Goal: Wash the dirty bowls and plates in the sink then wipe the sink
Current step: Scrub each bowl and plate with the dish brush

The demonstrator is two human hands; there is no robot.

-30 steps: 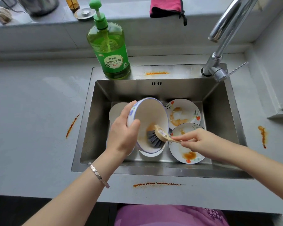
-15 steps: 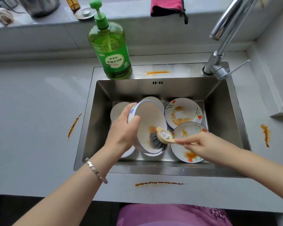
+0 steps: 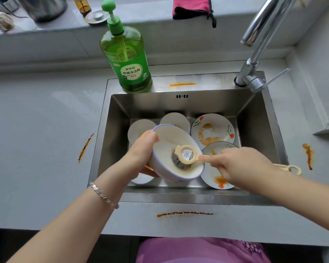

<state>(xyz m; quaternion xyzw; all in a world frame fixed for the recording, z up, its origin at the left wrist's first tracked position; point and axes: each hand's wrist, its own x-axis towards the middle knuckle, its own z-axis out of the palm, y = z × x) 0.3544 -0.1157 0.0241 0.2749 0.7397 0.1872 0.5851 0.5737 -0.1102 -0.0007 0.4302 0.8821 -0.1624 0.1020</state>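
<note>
Over the sink (image 3: 179,105), mid-scrub. Left hand (image 3: 141,156) grips the bowl (image 3: 169,138) by its rim, thumb on the inner edge, fingers wrapped underneath. Bowl's tilted w/ its open side up & toward the right, prob. so the brush can get in. It's held above the sink floor, so drips land in the basin.

Right hand (image 3: 241,166) pinches the brush (image 3: 186,155) by the handle close to the head, fingers curled round it; the looped handle end pokes out past the wrist. Bristles press into the low part of the bowl, right on a brownish smear. That's the target, I'd say.

Far plate (image 3: 213,130) and near plate (image 3: 215,179) lie on the sink floor at right, both w/ orange sauce, the near one partly under the right hand. Two pale dishes (image 3: 141,128) sit at back left; bowl or plate, can't tell.

Soap bottle (image 3: 127,59) stands on the sink's back ledge, within easy reach. Tap (image 3: 258,44) sits at the right corner, no water visible. Pink cloth (image 3: 190,6) waits on the sill behind, maybe for the wipe. Orange streaks (image 3: 184,213) mark the counter (image 3: 36,139).

Early days, I reckon: one bowl in hand, the rest dirty, wipe not begun.
</note>
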